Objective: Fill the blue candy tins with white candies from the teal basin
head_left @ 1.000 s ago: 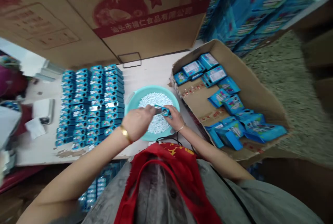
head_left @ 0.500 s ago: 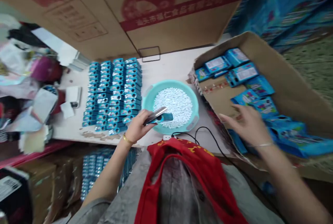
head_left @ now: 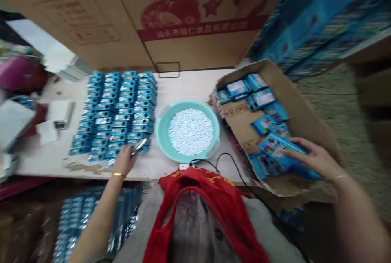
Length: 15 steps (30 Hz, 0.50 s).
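Observation:
My left hand (head_left: pixel 124 160) is closed round a small shiny metal scoop (head_left: pixel 139 147), at the front end of several rows of small blue boxes (head_left: pixel 117 116) with round dark holes. Whether a box is also under its fingers is hidden. To the right of the rows sits a turquoise basin (head_left: pixel 161 130) holding many small white candies (head_left: pixel 191 132). In the open carton on the right, my right hand (head_left: pixel 314 159) grips a blue printed pack (head_left: pixel 279 145) by its right end. Other blue packs (head_left: pixel 262 98) lie loose around it.
A large printed cardboard box (head_left: pixel 189 51) walls off the back of the table. The open carton's wall (head_left: pixel 308 120) rises on the right. A black cable (head_left: pixel 232 159) runs along the front edge. Stacked blue packages (head_left: pixel 317 26) stand at the back right.
My left hand has moved left from the basin to the box rows, and the blue box beneath the scoop no longer shows. My right hand has closed on a blue pack in the carton.

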### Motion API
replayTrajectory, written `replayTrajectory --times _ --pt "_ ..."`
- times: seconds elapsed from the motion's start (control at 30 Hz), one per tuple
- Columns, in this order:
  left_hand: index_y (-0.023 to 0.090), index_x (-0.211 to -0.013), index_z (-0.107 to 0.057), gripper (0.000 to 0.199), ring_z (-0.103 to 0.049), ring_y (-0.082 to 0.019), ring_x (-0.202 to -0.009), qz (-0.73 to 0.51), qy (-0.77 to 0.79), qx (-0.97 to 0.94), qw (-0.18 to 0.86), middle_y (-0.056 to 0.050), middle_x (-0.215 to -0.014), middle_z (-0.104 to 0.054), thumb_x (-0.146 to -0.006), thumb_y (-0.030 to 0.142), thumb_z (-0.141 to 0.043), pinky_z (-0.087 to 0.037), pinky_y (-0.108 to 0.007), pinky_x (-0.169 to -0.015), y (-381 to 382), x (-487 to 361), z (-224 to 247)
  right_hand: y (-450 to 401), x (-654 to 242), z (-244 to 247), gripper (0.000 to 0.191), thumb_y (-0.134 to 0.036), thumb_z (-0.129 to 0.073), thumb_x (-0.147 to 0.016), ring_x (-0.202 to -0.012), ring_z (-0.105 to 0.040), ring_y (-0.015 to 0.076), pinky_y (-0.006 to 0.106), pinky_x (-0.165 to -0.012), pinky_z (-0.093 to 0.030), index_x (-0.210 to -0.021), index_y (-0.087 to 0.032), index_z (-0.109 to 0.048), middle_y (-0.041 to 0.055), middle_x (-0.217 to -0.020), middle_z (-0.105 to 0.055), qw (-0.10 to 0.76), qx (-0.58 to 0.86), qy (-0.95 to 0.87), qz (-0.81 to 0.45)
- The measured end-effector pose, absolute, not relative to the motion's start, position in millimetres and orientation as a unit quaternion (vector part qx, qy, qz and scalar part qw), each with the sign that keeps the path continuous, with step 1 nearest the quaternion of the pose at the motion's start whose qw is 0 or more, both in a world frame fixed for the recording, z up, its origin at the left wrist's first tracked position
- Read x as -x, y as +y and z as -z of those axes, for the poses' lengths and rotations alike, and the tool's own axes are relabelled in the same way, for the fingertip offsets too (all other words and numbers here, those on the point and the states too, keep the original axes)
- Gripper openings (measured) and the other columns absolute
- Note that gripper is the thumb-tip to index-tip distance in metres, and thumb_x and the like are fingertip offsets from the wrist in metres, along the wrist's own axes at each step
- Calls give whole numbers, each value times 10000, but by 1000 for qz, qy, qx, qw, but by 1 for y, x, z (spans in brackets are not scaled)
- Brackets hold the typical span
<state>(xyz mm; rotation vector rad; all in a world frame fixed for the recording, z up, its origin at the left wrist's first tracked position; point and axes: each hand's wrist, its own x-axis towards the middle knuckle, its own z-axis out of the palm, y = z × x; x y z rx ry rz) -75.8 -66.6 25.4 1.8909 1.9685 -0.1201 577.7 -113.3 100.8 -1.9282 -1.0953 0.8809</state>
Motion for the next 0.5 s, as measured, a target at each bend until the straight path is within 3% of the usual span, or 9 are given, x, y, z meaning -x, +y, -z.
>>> replayTrajectory --times 0.03,0.13,0.23,0.37,0.5 --pt "200 -1184 -501 428 -585 -301 -1078 18 709 -680 185 -131 -1185 -531 -790 342 -586 -531 -418 -832 -66 77 -24 -108 -568 -114 432 -391 -904 -470 -658 -644 241 393 -568 -553 -838 -300 -698 65 -785 -703 349 756 -403 -379" --pt "169 -1196 -491 495 -550 -347 -1111 -74 703 -695 129 -158 -1129 -550 -810 472 -558 -517 -488 -869 -62 72 -27 -91 -526 -133 509 -411 -883 -510 -743 -673 217 383 -677 -587 -916 -279 -604 -2 -821 -699 422 712 -327 -456" --pt "172 -1138 -529 366 -596 -284 -988 -115 642 -735 183 -116 -1015 -600 -888 431 -467 -511 -443 -878 -51 36 -42 -82 -477 -128 525 -402 -836 -611 -895 -693 223 400 -793 -591 -1059 -292 -584 12 -1011 -713 464 632 -280 -554" --pt "217 -1211 -531 312 -596 -223 -1023 -30 565 -769 296 -82 -1119 -612 -931 317 -438 -491 -349 -888 -20 -43 -41 -85 -431 -105 492 -463 -736 -735 -974 -699 259 458 -844 -587 -1166 -272 -592 64 -1127 -712 454 559 -230 -655" --pt "194 -1240 -521 333 -583 -223 -979 93 565 -781 248 -121 -1158 -556 -938 161 -384 -478 -339 -818 20 -106 -5 -91 -411 -80 411 -446 -727 -756 -1041 -686 255 464 -906 -570 -1110 -263 -625 55 -1155 -713 475 544 -193 -664"
